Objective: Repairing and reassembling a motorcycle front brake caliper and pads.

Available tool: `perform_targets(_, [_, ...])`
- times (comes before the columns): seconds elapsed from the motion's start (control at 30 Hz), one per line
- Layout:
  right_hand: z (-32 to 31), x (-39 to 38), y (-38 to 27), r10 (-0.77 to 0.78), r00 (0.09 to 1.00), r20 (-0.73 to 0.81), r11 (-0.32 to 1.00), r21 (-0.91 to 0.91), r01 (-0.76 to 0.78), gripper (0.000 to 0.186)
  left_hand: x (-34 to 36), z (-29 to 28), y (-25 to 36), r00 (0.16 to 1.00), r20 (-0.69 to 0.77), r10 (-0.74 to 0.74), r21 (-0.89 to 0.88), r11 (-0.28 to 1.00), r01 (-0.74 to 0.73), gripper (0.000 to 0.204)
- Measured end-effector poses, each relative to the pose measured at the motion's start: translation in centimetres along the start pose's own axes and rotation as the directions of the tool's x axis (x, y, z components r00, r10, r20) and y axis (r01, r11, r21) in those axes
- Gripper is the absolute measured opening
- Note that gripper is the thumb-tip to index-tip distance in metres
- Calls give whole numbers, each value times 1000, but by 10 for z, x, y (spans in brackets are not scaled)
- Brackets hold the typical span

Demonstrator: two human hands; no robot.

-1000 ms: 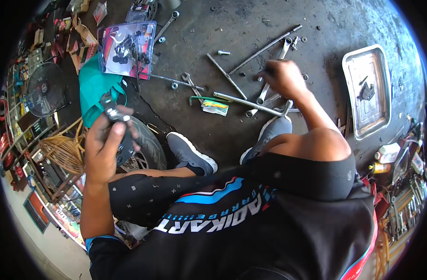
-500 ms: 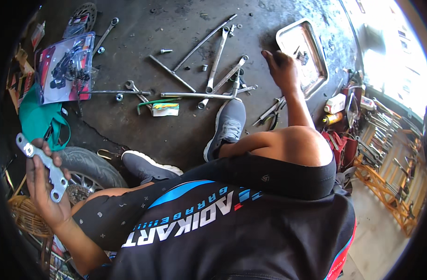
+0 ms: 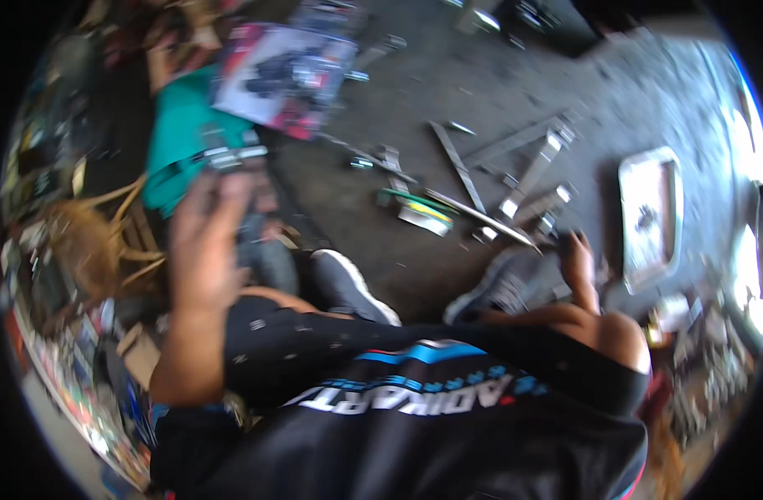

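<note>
My left hand (image 3: 210, 229) is raised at the left, smeared by motion. At its fingertips is a silvery metal bracket (image 3: 231, 157), held in front of a teal bag (image 3: 177, 137). My right hand (image 3: 576, 257) is low at the right, beside my right shoe (image 3: 502, 287) and the near ends of the wrenches. Blur hides its fingers, and I cannot tell whether it holds anything. Closest to it are a ring wrench (image 3: 533, 171) and a long metal bar (image 3: 481, 218) on the dark floor.
A metal tray (image 3: 677, 221) with small parts lies at the right. A blister pack (image 3: 285, 79) sits at the upper left, near a wicker basket (image 3: 77, 250). A green hex key (image 3: 398, 196) and a small packet (image 3: 425, 218) lie mid-floor. Tools crowd the lower right.
The whole view has shifted, and floor items appear farther right. My right hand has left the tray's edge for the wrenches by my shoe. My left hand has lifted the bracket forward.
</note>
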State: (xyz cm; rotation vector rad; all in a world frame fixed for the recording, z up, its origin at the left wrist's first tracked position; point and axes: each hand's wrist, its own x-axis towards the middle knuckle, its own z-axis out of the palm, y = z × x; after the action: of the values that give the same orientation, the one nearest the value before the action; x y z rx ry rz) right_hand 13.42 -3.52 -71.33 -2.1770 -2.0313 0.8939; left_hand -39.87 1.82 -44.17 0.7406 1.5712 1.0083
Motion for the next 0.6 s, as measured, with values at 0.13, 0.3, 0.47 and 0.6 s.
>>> perform_targets(0.13, [-23, 19, 5, -243, 936, 255, 970, 65, 234, 13, -8, 13, -5, 989, 24, 149, -105, 984, -146, 25])
perform_targets(0.3, [-132, 31, -94, -399, 909, 122, 916, 98, 389, 14, -22, 11, 10, 949, 139, 282, -248, 938, -242, 28])
perform_targets(0.47, [-174, 69, -188, -609, 788, 92, 605, 696, 387, 13, -25, 14, 27, 949, 139, 282, -322, 919, -226, 64])
perform_targets(0.6, [-191, 39, -374, -654, 695, 298, 488, 868, 87, 20, -22, 5, 17, 922, 25, 385, -426, 839, -339, 63])
